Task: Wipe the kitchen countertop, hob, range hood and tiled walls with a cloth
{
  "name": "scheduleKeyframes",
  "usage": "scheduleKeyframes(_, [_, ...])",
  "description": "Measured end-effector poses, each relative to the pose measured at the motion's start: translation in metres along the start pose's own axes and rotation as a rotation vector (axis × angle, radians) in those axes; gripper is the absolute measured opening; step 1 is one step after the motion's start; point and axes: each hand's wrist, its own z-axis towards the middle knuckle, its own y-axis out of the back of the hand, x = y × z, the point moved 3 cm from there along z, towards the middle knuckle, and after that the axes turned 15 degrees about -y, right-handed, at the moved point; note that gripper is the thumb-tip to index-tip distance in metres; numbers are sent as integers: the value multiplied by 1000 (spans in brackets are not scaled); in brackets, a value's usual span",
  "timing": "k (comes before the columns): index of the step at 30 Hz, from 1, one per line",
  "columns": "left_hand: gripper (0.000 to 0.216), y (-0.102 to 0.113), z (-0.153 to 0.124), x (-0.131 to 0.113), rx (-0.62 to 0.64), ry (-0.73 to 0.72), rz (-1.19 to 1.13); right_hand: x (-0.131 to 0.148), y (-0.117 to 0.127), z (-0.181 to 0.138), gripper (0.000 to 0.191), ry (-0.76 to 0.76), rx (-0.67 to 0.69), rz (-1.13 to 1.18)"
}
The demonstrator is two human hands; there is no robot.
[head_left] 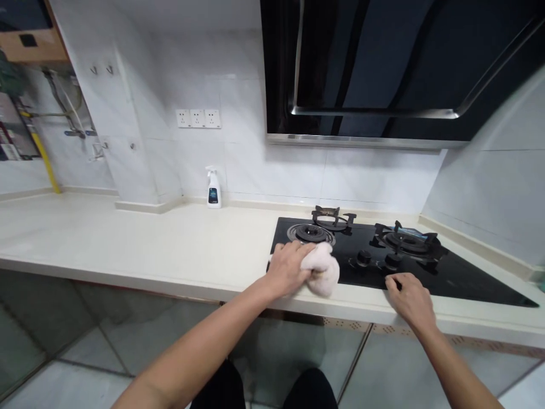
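Note:
My left hand [288, 268] is closed on a bunched white cloth [324, 276], pressed down at the front left of the black gas stove [340, 271]. Just behind the cloth is the left burner [311, 233], with no pan support over it. A loose black pan support [333, 219] stands at the stove's back edge. My right hand [411, 300] rests at the stove's front edge, its fingers curled in with nothing visible in them. Two black knobs [363, 258] sit between my hands, and the right burner [406, 241] carries its own pan support.
A white spray bottle [214, 190] stands against the back wall on the pale countertop [140, 244]. The dark range hood [374, 68] hangs low over the stove. Wall sockets [198, 119] are above the bottle. A tiled pillar [128, 125] juts out at left, near a yellow hose [45, 159].

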Motion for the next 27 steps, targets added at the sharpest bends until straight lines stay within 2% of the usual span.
scheduleKeyframes(1, [60,-1,17,-4,24,-13,-33,0,1,0,49,-8,6,-7])
scheduleKeyframes(3, [72,-17,45,-15,170,-44,-108,-1,3,0,49,-16,16,-29])
scheduleKeyframes(5, [87,-47,63,-29,369,-59,-180,-2,3,1,49,-17,22,-56])
scheduleKeyframes(7, [95,-81,73,-42,466,-31,-240,-4,1,2,49,-20,33,-78])
scheduleKeyframes(10, [91,-117,79,-57,379,33,-253,-9,-3,6,51,-46,55,-95])
scheduleKeyframes(13, [78,-127,73,-60,294,63,-221,-15,-5,10,53,-51,72,-106])
scheduleKeyframes(16, [63,-115,51,-50,215,67,-178,-18,-6,12,55,-41,78,-109])
scheduleKeyframes(19, [53,-92,13,-21,126,124,-109,-19,-5,11,55,-37,78,-96])
scheduleKeyframes(23, [47,-50,-55,45,54,314,0,-17,-5,11,53,-53,99,-86])
scheduleKeyframes(27, [48,5,-122,110,3,508,104,-14,-4,11,51,-66,102,-95])
